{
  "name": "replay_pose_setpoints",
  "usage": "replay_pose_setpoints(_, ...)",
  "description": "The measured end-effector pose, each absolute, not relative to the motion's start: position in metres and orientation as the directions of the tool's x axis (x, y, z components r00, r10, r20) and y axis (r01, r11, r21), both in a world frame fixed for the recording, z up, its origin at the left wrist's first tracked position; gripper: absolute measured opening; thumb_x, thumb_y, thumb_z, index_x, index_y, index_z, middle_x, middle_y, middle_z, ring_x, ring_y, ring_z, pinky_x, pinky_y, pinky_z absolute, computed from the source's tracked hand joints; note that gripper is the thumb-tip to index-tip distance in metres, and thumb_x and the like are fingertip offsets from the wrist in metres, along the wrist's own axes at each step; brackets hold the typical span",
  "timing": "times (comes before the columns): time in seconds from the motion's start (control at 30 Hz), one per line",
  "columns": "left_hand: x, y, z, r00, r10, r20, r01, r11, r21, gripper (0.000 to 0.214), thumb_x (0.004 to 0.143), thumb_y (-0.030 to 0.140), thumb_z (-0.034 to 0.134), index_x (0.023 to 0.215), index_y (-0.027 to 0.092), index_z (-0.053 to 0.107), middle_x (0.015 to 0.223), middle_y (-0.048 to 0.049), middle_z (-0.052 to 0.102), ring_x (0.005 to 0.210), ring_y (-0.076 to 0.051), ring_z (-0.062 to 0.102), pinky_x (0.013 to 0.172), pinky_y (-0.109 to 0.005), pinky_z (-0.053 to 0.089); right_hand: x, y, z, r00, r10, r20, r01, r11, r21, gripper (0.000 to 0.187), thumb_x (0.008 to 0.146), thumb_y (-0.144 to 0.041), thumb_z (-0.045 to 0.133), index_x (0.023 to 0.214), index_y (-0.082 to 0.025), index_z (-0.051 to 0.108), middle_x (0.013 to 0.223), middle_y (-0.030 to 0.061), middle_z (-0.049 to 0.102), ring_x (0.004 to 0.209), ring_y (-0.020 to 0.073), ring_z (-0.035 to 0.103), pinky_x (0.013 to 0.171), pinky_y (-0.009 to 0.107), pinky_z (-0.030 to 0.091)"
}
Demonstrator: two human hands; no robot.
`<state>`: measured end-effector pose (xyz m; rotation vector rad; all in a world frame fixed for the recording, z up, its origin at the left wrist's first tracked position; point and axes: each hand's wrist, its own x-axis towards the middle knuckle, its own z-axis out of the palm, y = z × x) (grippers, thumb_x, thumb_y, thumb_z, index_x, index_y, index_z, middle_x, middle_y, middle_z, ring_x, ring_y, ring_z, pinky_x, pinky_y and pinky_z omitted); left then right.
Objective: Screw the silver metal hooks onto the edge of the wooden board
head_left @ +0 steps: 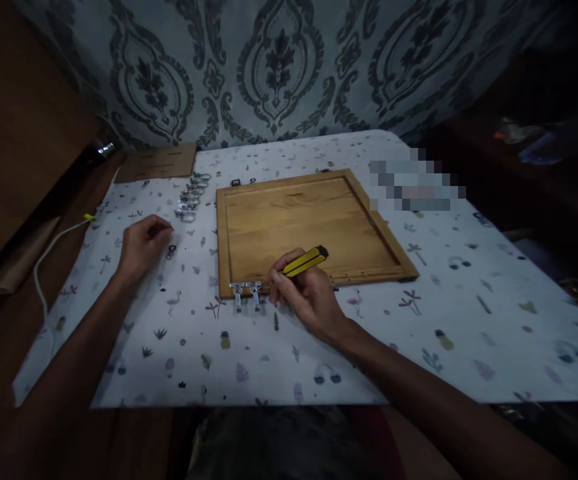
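Observation:
My right hand [305, 293] grips a yellow and black screwdriver [305, 262] at the near edge of a wooden board [309, 223]. Its tip points left toward two metal hooks [247, 292] fixed on that edge. My left hand [141, 245] rests on the patterned tablecloth left of the board, fingers curled in a pinch on something I cannot make out. A small dark ring-shaped part [171, 252] lies on the cloth just right of that hand.
A row of several metal hooks [191, 195] lies on the tablecloth [419, 333] beyond my left hand. A brown cardboard piece [161, 162] sits at the far left. A white cable [49, 253] runs along the left edge. Patterned wallpaper stands behind.

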<state>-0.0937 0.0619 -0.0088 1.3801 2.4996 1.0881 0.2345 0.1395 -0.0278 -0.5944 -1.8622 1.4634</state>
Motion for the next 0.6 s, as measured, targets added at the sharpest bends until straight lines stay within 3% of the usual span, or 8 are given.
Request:
replay_pose_setpoints(0.07,-0.067,0.059,-0.005,-0.509,0.838,0.195,0.676,0.250,0.693,0.020,0.077,0.038,0.063,0.082,0.019,0.069,0.075,-0.0012,0.068,0.067,-0.017,0.058,0.064,-0.027,0.047,0.235,0.139,-0.028,-0.664,0.708,0.241,-0.073,0.259,-0.963,0.018,0.101,-0.038,0.054,0.100,-0.021,0.051,0.067,-0.0038,0.061,0.055,0.0114,0.061,0.053,0.026,0.047)
replay_pose_setpoints(0.27,0.008,0.052,0.011,-0.210,0.975,0.067,0.542,0.059,0.838,0.021,0.079,0.041,0.071,0.080,0.021,0.069,0.078,-0.0027,0.070,0.074,-0.019,0.064,0.071,-0.029,0.052,0.237,0.139,-0.028,-0.669,0.704,0.238,-0.058,0.270,-0.961,0.020,0.102,-0.039,0.053,0.100,-0.020,0.055,0.073,-0.0014,0.062,0.058,0.0112,0.063,0.054,0.026,0.050)
replay_pose_setpoints(0.43,0.035,0.055,0.012,-0.059,0.997,-0.043,0.471,0.066,0.880,0.021,0.086,0.041,0.070,0.084,0.021,0.069,0.078,-0.0020,0.070,0.072,-0.017,0.064,0.065,-0.027,0.051,0.237,0.139,-0.024,-0.666,0.707,0.239,-0.027,0.296,-0.955,0.020,0.102,-0.039,0.053,0.097,-0.020,0.057,0.074,0.0003,0.064,0.062,0.0125,0.064,0.055,0.026,0.050)
replay_pose_setpoints(0.6,0.036,0.061,0.003,0.003,0.998,-0.057,0.527,0.047,0.849,0.016,0.088,0.037,0.069,0.089,0.021,0.066,0.082,-0.0018,0.072,0.073,-0.016,0.065,0.066,-0.026,0.049,0.237,0.140,-0.016,-0.667,0.690,0.280,-0.026,0.354,-0.935,0.016,0.102,-0.034,0.053,0.091,-0.022,0.054,0.065,-0.0030,0.061,0.058,0.0129,0.060,0.061,0.028,0.050)
